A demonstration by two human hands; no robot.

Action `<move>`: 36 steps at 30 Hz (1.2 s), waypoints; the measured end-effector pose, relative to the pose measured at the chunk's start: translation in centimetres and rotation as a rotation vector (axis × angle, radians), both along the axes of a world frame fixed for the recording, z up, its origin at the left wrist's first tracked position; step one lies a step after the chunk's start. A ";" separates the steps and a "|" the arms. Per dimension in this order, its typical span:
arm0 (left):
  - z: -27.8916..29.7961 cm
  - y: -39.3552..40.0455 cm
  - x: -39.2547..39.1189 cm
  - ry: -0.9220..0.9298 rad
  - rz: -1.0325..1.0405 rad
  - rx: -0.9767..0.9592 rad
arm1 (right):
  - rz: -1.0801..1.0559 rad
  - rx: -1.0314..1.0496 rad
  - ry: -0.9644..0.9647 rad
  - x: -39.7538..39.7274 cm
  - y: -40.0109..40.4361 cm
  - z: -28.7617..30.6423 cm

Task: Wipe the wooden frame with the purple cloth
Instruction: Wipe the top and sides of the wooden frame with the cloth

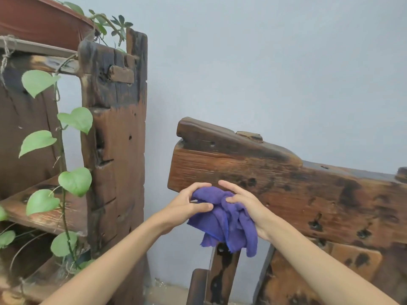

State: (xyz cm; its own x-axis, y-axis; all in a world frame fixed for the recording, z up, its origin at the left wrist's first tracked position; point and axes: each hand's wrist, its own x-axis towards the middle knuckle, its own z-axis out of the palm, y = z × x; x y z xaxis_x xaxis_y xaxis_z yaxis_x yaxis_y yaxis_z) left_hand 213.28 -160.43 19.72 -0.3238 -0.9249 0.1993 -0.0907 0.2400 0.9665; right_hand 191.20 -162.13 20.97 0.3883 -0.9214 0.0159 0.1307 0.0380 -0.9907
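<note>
A crumpled purple cloth point(224, 221) hangs between both my hands in front of the wooden frame point(308, 194), a dark, worn, thick beam running from centre to right. My left hand point(187, 208) grips the cloth's left side with thumb and fingers. My right hand point(244, 205) holds its right side, fingers pinching the folds. Both hands are just below the left end of the beam, close to its front face. The cloth's lower corners dangle free over a wooden post point(222, 274).
A tall weathered wooden shelf unit point(116, 139) stands at the left, with a green vine point(74, 179) trailing down it and a brown planter point(39, 23) on top. A pale grey wall point(264, 62) lies behind. A gap separates shelf and beam.
</note>
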 end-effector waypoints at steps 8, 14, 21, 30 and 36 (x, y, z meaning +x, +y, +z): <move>1.9 0.6 -2.3 0.164 0.120 -0.084 | 0.211 0.342 -0.376 -0.4 3.6 0.6; 3.0 0.1 -2.6 0.198 0.283 -0.005 | 0.117 0.352 -0.295 -1.7 3.7 -1.1; 3.7 -0.1 -2.0 0.044 0.259 -0.095 | -0.117 -0.195 0.358 0.3 4.6 -0.7; 3.6 0.5 -1.7 -0.031 0.070 -0.051 | -0.195 -0.369 0.609 4.8 4.7 0.1; 2.7 0.5 0.0 -0.056 0.035 -0.084 | -0.088 -0.174 0.281 4.3 3.1 0.8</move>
State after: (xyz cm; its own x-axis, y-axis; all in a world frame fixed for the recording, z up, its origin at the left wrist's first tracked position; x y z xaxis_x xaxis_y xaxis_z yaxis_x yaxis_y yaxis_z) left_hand 213.27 -159.96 22.45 -0.3041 -0.9168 0.2590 -0.1538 0.3156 0.9364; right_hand 195.54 -159.00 21.73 0.3193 -0.9443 0.0792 -0.1529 -0.1338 -0.9791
